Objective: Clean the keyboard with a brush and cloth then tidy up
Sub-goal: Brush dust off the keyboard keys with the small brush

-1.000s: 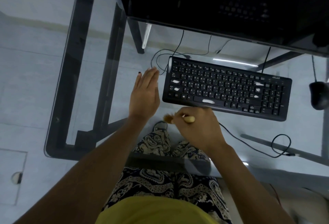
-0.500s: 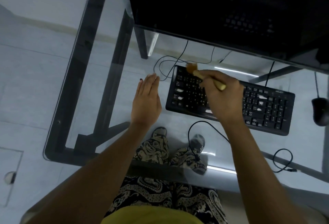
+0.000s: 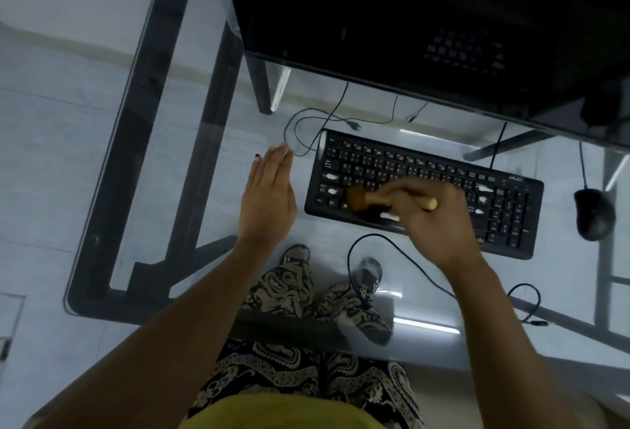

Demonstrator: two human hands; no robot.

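The right hand (image 3: 433, 220) is closed around the pale wooden handle of a small brush (image 3: 381, 198), held nearly level with its brown bristle head pointing left and sitting over the lower-left keys of the black keyboard (image 3: 511, 220); the hand and brush are blurred. The left hand (image 3: 267, 196) lies flat and open, fingers together, palm down on the glass desk (image 3: 211, 162) just beside the keyboard's left end, holding nothing. The keyboard lies slightly angled under the dark monitor (image 3: 392, 12). A black mouse (image 3: 595, 213) sits near its right end. Thin cables (image 3: 306, 121) loop behind and in front of the keyboard.
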